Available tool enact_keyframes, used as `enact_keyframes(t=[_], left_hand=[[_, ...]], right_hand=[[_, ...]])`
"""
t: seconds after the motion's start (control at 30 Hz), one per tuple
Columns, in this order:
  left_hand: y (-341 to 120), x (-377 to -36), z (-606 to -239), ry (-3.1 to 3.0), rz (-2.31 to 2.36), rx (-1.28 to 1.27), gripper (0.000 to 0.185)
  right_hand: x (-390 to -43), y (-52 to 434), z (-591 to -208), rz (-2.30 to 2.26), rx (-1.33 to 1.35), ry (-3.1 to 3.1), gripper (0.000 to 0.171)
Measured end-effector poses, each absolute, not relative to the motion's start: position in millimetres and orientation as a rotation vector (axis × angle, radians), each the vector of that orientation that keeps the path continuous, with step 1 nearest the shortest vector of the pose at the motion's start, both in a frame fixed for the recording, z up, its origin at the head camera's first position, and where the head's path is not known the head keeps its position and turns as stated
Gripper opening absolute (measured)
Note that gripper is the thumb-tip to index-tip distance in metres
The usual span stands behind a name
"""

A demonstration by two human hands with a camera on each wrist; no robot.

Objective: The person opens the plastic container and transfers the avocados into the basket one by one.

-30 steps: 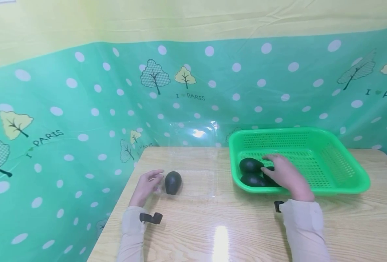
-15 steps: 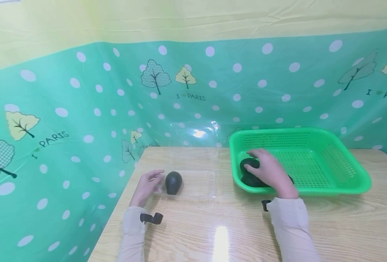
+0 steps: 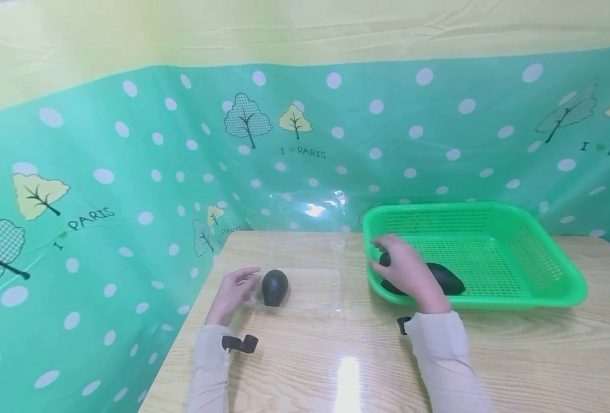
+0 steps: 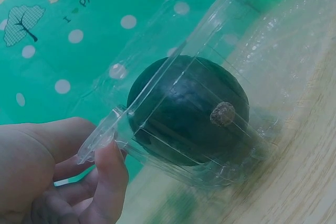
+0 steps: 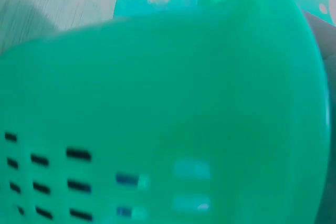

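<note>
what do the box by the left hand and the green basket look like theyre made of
Clear box: thin glossy transparent plastic, apparently; the avocado shows through and its walls catch glare.
Green basket: seemingly moulded rigid plastic, smooth and slightly shiny, with rows of slots in walls and floor.
</note>
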State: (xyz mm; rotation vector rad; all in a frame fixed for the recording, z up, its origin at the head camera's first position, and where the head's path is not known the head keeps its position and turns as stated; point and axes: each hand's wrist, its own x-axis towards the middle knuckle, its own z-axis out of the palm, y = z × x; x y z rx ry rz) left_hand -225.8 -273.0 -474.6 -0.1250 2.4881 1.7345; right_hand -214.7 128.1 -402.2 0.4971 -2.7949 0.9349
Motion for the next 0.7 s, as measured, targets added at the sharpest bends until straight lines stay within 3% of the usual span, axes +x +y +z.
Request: enact_keyframes(t=[0.7], left_hand=[[-274,-228,-476,2.49,1.735,-0.129,0.038]], right_hand=[[-213,87,-402,0.963,0.581,-2.779,0.047]])
